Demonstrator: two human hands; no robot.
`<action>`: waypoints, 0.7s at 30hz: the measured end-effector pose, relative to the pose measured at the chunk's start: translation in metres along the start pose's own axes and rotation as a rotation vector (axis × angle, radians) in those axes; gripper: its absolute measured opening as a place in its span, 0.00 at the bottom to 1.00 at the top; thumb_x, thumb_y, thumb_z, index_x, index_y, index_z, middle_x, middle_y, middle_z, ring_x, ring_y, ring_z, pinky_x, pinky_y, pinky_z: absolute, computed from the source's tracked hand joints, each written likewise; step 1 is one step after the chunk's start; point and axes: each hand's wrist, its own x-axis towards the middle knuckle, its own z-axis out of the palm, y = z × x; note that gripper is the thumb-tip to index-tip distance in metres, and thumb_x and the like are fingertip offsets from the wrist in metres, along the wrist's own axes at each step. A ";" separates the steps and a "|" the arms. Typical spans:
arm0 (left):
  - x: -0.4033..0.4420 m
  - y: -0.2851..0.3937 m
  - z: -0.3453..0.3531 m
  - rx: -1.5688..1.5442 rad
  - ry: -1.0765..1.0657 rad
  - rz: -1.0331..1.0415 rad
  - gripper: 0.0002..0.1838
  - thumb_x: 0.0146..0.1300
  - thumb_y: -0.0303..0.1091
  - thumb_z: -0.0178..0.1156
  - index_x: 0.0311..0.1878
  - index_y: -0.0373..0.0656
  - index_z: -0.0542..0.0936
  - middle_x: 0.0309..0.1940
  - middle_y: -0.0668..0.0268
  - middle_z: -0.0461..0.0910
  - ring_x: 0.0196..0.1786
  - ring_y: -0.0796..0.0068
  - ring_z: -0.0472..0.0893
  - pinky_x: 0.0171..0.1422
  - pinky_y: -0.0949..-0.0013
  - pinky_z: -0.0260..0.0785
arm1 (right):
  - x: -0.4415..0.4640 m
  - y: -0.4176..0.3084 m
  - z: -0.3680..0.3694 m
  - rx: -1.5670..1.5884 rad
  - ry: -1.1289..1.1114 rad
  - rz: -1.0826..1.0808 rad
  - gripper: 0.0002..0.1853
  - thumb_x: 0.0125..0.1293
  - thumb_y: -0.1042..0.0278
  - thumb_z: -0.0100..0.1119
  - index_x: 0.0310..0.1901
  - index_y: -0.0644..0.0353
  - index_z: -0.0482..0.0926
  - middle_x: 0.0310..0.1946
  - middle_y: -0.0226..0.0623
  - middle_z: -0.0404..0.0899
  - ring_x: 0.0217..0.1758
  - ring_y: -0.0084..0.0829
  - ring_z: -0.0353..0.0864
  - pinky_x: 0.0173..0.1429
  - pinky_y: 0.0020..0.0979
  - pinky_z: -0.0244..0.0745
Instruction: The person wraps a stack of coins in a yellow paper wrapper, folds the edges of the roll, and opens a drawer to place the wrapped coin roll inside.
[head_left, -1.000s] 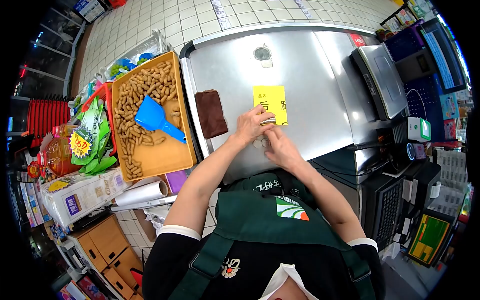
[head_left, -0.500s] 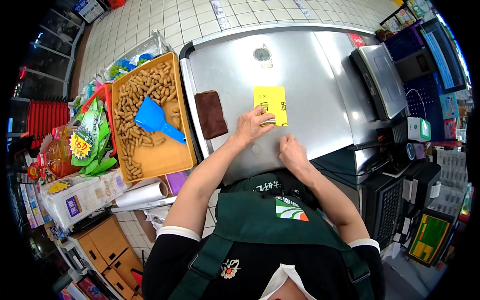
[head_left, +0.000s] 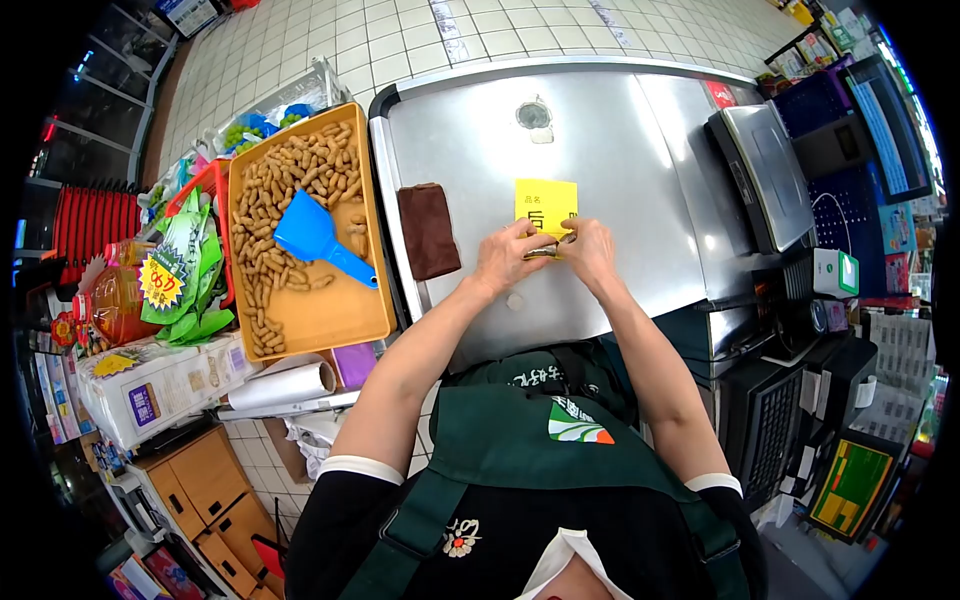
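A yellow card (head_left: 546, 200) with black printed characters lies on the metal counter (head_left: 460, 130). My left hand (head_left: 510, 254) is closed at the card's lower left edge, gripping a small dark and silvery item too small to name. Against the lower right edge of the card, my right hand (head_left: 589, 250) pinches something small and dark between thumb and fingers. The two hands almost meet at the card's bottom edge. A small round whitish disc (head_left: 515, 301) rests on the counter just below my left hand.
A folded brown cloth (head_left: 428, 231) lies left of the hands. Farther left, an orange tray (head_left: 320, 330) holds peanuts and a blue scoop (head_left: 318, 240). On the right stand a metal-topped scale (head_left: 765, 165), a black keyboard (head_left: 775, 430) and a screen (head_left: 888, 125).
My right hand has gone from below the card up to its lower right edge, beside my left hand. My left hand stays at the card. The whole view has shifted slightly.
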 end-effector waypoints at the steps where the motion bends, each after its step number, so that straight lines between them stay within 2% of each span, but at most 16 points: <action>1: 0.000 0.000 0.000 -0.011 0.016 0.014 0.17 0.45 0.41 0.72 0.42 0.59 0.84 0.33 0.73 0.75 0.31 0.70 0.80 0.32 0.66 0.74 | 0.001 -0.001 0.001 -0.003 -0.003 -0.004 0.17 0.45 0.72 0.62 0.40 0.67 0.84 0.31 0.52 0.83 0.35 0.44 0.85 0.42 0.36 0.78; 4: 0.000 0.002 0.000 -0.010 -0.006 -0.018 0.18 0.45 0.40 0.72 0.43 0.58 0.84 0.33 0.72 0.75 0.31 0.70 0.80 0.32 0.66 0.74 | 0.000 -0.005 -0.006 -0.008 -0.002 0.061 0.15 0.49 0.75 0.59 0.41 0.63 0.84 0.34 0.55 0.82 0.36 0.48 0.83 0.43 0.39 0.78; 6: 0.000 0.002 -0.001 -0.015 -0.003 -0.016 0.18 0.46 0.40 0.71 0.43 0.58 0.84 0.33 0.72 0.75 0.31 0.69 0.80 0.32 0.66 0.74 | -0.002 -0.009 -0.015 0.031 -0.155 0.074 0.13 0.50 0.75 0.59 0.39 0.62 0.85 0.34 0.53 0.82 0.35 0.47 0.84 0.42 0.38 0.78; 10: -0.002 0.002 -0.005 -0.035 -0.046 -0.001 0.18 0.48 0.38 0.70 0.46 0.58 0.83 0.35 0.71 0.75 0.32 0.68 0.80 0.33 0.65 0.74 | -0.005 0.011 -0.009 0.145 -0.087 -0.036 0.10 0.52 0.75 0.58 0.35 0.63 0.85 0.33 0.50 0.83 0.33 0.43 0.84 0.41 0.36 0.77; 13: -0.002 0.003 -0.009 -0.022 -0.092 0.022 0.21 0.52 0.36 0.68 0.51 0.58 0.81 0.35 0.69 0.74 0.35 0.67 0.79 0.34 0.65 0.75 | -0.006 0.016 -0.009 0.222 -0.117 -0.089 0.11 0.56 0.77 0.55 0.39 0.65 0.84 0.33 0.47 0.84 0.33 0.38 0.85 0.41 0.33 0.78; 14: 0.000 0.004 -0.011 -0.021 -0.094 0.027 0.21 0.52 0.36 0.68 0.51 0.58 0.81 0.35 0.69 0.74 0.35 0.67 0.79 0.34 0.65 0.75 | -0.006 0.017 -0.008 0.295 -0.124 -0.056 0.13 0.58 0.78 0.53 0.43 0.66 0.82 0.33 0.46 0.84 0.34 0.35 0.85 0.41 0.32 0.78; 15: 0.002 0.004 -0.012 -0.004 -0.115 0.062 0.25 0.52 0.35 0.68 0.55 0.61 0.78 0.35 0.68 0.73 0.36 0.66 0.79 0.35 0.64 0.75 | -0.005 0.020 -0.008 0.367 -0.129 -0.024 0.15 0.59 0.79 0.52 0.48 0.66 0.80 0.32 0.44 0.84 0.34 0.33 0.85 0.41 0.30 0.78; 16: 0.003 0.005 -0.014 0.012 -0.137 0.095 0.29 0.52 0.34 0.68 0.59 0.63 0.75 0.35 0.67 0.72 0.37 0.64 0.78 0.36 0.64 0.76 | -0.004 0.026 -0.005 0.369 -0.124 -0.022 0.15 0.59 0.79 0.52 0.48 0.66 0.80 0.32 0.44 0.84 0.34 0.33 0.85 0.41 0.30 0.78; 18: 0.004 0.005 -0.018 0.082 -0.189 0.160 0.31 0.53 0.32 0.65 0.62 0.66 0.72 0.35 0.66 0.71 0.38 0.63 0.78 0.37 0.64 0.76 | -0.001 0.032 0.000 0.498 -0.136 0.029 0.20 0.61 0.80 0.49 0.55 0.66 0.74 0.35 0.44 0.83 0.35 0.32 0.85 0.41 0.29 0.79; 21: 0.005 0.007 -0.023 0.201 -0.280 0.251 0.33 0.56 0.29 0.60 0.65 0.70 0.69 0.37 0.64 0.69 0.39 0.61 0.77 0.39 0.63 0.78 | 0.000 0.029 -0.006 0.445 -0.180 0.077 0.21 0.63 0.81 0.45 0.59 0.68 0.71 0.39 0.45 0.81 0.39 0.28 0.82 0.43 0.27 0.79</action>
